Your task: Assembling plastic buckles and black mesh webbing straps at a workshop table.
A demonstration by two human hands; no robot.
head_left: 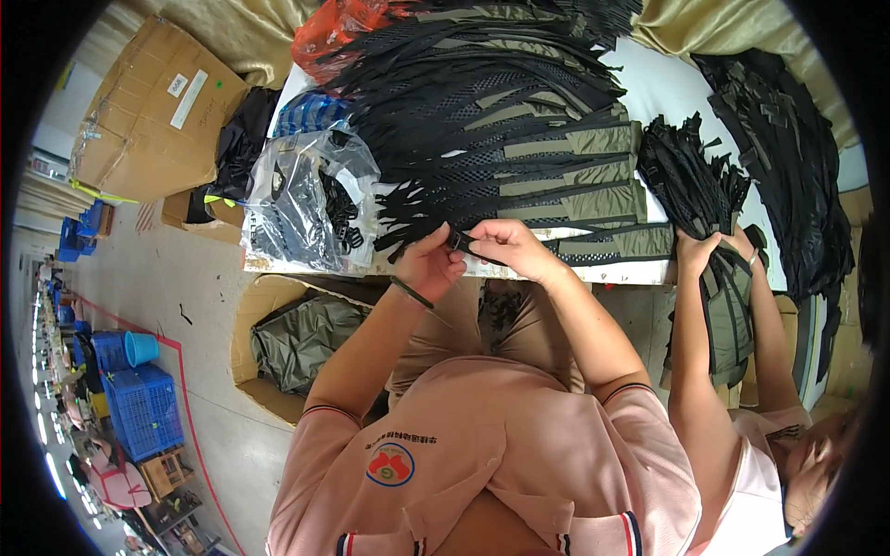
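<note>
My left hand pinches a small black buckle at the table's near edge. Close beside it, my right hand grips the black strap end at that buckle. From there the strap seems to belong to an olive and black mesh panel lying to the right, though my fingers hide part of the join. Beyond my hands, several similar olive panels with black straps lie overlapped in rows. Left of my hands sits a clear plastic bag with small black plastic parts in or beside it.
At right, a co-worker's hands hold a bundle of black straps. More black and olive pieces hang at the table's far right. A cardboard box stands left; an open carton with dark fabric sits below the table edge.
</note>
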